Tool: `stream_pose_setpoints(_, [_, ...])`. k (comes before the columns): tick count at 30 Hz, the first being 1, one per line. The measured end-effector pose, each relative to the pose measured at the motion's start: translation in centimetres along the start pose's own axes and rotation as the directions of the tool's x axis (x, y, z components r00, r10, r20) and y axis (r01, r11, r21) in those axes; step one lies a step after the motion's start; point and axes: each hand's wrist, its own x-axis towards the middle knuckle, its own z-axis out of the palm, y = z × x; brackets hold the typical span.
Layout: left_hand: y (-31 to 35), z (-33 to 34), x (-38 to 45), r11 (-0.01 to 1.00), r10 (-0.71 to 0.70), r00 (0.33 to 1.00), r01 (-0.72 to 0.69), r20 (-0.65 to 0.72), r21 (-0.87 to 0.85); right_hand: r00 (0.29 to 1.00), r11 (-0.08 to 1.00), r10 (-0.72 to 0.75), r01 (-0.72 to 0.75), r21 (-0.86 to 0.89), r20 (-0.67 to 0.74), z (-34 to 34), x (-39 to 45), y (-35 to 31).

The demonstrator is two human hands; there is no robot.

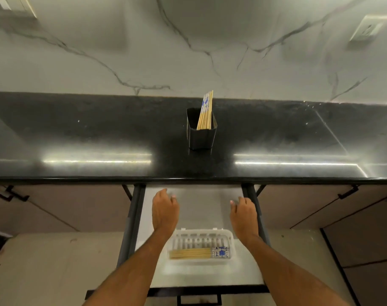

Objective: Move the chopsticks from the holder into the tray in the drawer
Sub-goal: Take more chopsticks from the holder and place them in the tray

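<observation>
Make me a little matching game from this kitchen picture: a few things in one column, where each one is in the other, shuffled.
Things:
1. black holder
2. white tray
3. left hand
4. wall socket

Places:
A. on the marble wall, upper right
B. on the dark countertop, with chopsticks standing in it
C. inside the open drawer, with chopsticks lying in it
D. over the drawer, past the tray, holding nothing

Pairs: 1-B, 2-C, 3-D, 4-A

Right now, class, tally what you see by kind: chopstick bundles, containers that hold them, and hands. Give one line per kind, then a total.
Chopstick bundles: 2 (in the holder, in the tray)
Containers: 2 (black holder, white tray)
Hands: 2 (left hand, right hand)
Total: 6
</observation>
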Motion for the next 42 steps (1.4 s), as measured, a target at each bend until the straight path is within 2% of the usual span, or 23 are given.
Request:
stream_pose_setpoints(4, [6.3, -2.6, 3.9, 0.971, 0.238, 0.971, -0.237, -0.037, 0.022, 0.962, 0.965, -0.253, 0.243, -0.096, -0.107, -3.9, 4.2, -5.4])
stream_pose_setpoints(6, [9.4, -3.6, 5.6, 0.943, 0.331, 0.942, -0.328, -0.053, 0.056, 0.943, 0.948, -0.312, 0.301, -0.105, -0.116, -5.4, 6.2, -7.8])
stream_pose_setpoints(13, [17.6, -3.7, 11.3, 0.897, 0.442, 0.891, -0.441, -0.105, 0.029, 0.887, 0.902, -0.431, 0.420, -0.100, -0.166, -7.3, 13.4, -15.7])
stream_pose_setpoints(20, [21.4, -0.5, 17.4, 0.927, 0.375, 0.927, -0.375, 0.007, 0.014, 0.899, 0.901, -0.435, 0.433, -0.038, -0.050, -4.6, 21.5, -19.7])
stream_pose_setpoints(27, [22.8, 3.1, 22.7, 0.966, 0.259, 0.952, -0.255, 0.162, -0.046, 0.944, 0.942, -0.325, 0.316, 0.115, 0.063, -1.8, 26.6, -21.0])
stream_pose_setpoints(36, [23.0, 5.4, 25.4, 0.992, 0.116, 0.971, -0.100, 0.210, -0.082, 0.968, 0.946, -0.236, 0.209, 0.247, 0.086, -0.3, 28.4, -21.3])
stream_pose_setpoints(42, [22.3, 6.2, 25.6, 0.996, 0.083, 0.976, -0.076, 0.202, -0.041, 0.957, 0.952, -0.255, 0.224, 0.208, 0.137, 0.5, 28.5, -21.4])
